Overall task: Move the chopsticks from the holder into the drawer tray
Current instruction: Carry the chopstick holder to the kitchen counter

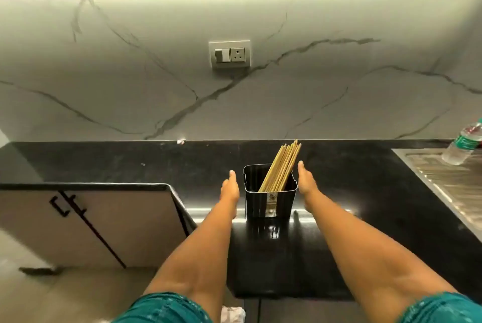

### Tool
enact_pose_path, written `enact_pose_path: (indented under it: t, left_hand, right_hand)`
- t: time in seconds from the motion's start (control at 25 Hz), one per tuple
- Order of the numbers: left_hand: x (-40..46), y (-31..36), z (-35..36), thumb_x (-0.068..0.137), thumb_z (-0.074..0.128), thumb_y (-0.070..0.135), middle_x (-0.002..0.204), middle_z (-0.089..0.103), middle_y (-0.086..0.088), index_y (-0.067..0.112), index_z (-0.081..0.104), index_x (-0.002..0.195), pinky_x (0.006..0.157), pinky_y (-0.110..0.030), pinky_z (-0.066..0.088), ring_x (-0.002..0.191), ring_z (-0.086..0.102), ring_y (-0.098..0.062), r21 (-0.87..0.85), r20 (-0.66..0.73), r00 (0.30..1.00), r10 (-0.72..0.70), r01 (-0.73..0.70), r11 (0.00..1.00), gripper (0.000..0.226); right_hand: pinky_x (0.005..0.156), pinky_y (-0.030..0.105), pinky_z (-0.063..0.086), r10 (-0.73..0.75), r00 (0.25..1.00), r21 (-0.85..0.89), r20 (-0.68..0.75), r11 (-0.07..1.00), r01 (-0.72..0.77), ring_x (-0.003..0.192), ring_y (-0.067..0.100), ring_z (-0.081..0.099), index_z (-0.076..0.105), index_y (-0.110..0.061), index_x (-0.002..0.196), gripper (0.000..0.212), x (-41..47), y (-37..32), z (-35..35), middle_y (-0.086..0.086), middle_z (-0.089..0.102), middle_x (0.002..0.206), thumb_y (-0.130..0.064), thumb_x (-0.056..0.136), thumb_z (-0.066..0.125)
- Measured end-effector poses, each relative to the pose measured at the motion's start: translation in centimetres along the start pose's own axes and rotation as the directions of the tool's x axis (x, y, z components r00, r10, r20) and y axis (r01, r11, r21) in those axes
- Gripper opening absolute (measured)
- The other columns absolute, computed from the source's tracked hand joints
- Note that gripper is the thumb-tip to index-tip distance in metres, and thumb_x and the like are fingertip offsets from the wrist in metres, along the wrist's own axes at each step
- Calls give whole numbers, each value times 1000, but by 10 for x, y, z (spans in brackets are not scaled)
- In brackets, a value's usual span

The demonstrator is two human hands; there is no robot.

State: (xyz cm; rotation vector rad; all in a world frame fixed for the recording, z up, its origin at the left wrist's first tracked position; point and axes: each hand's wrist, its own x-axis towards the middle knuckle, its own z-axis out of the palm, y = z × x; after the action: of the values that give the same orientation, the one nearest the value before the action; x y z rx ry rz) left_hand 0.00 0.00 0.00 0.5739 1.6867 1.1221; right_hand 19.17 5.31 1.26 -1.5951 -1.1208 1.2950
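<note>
Your black square plastic holder [270,198] stands on the dark polished stone bench [130,163], with the bundle of pale bamboo chopsticks [280,166] in it leaning back and right. Your left hand [230,188] lies just left of it, your right hand [305,181] just right. The clear plastic water bottle [463,144] stands far right on the ribbed steel sink drainboard [448,181].

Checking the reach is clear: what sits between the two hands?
In the head view, the black holder with the chopsticks stands between the left hand and the right hand, both open.

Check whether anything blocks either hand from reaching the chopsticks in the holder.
Nothing visible does. The left hand and right hand flank the black holder, and the chopsticks stick out of its open top, uncovered.
</note>
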Motion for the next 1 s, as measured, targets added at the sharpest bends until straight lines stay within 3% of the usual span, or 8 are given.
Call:
enact_pose_path:
  t: [0.08,0.16,0.2,0.4,0.56,0.68,0.88,1.0]
  left_hand:
    - [-3,-3,11,92,26,63,153,29,-8,15,29,146,109,-46,29,137,31,-28,-92,107,993,-43,53,994,73]
    - [-12,-9,18,91,25,65,143,45,-10,14,43,140,91,-37,45,124,49,-25,-146,172,984,-50,75,986,72]
    - [-17,-12,19,92,24,64,141,47,-11,15,43,139,86,-34,45,122,50,-26,-128,157,986,-54,74,989,71]
    - [-39,-39,7,90,19,67,149,38,-8,23,34,145,108,-40,32,134,38,-27,-83,65,998,-22,27,996,72]
    - [-73,-63,-41,87,16,71,123,63,-6,22,56,129,82,-30,49,103,60,-16,-192,-23,1000,7,-12,981,75]
    - [-114,-85,-86,91,14,66,128,58,1,26,46,138,82,-18,38,98,53,-6,-197,-184,983,27,-64,978,70]
    - [-204,-148,-163,89,10,68,149,38,-6,28,32,145,99,-32,25,134,36,-20,-269,-422,907,-7,-118,956,72]
    - [-280,-204,-203,88,9,69,149,38,-4,33,30,145,100,-34,25,137,33,-22,-314,-579,811,-83,-128,941,71]
  right_hand:
    - [116,45,25,115,980,111,161,985,-134,141,29,33,35,-15,147,79,1,11,4,10,36,153,-70,91,24]
    - [114,49,31,153,963,201,221,959,-199,136,30,41,38,-15,145,86,1,23,7,12,44,148,-76,86,23]
    - [113,48,34,153,961,215,231,955,-204,133,30,45,40,-14,144,87,1,25,8,12,47,146,-76,86,23]
    - [102,42,44,101,957,209,273,965,-162,119,26,56,61,-18,123,74,-21,30,23,10,62,130,-72,89,22]
    - [102,45,46,76,947,202,312,969,-144,112,26,61,66,-27,101,66,-67,40,65,3,69,105,-74,88,22]
    - [101,49,47,85,933,144,351,979,-144,110,27,62,64,-23,116,76,-115,48,101,5,68,114,-77,85,19]
    - [89,42,53,58,797,51,602,993,-110,105,23,64,62,-21,123,70,-213,74,157,7,68,116,-69,91,21]
    - [88,44,53,112,625,-22,773,988,-150,109,23,63,59,-23,127,68,-298,104,178,4,67,119,-69,90,27]
